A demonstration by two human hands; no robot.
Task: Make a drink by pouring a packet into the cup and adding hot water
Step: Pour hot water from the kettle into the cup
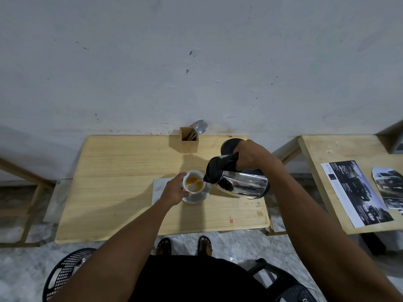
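A white cup [193, 181] stands on a white saucer [196, 198] in the middle of the wooden table [122, 171]. Orange powder and pale liquid show inside the cup. My left hand [175, 190] grips the cup's left side. My right hand [250, 156] holds the black handle of a steel kettle [242, 182], which is tilted left. Its black spout is at the cup's right rim and a thin stream runs into the cup. No packet is visible.
A white napkin [159, 187] lies under the saucer's left side. A wooden holder with spoons [189, 139] stands at the back edge by the wall. The black kettle base [229, 146] sits behind my right hand. Printed sheets [355, 192] lie on a second table at right. Black baskets stand on the floor.
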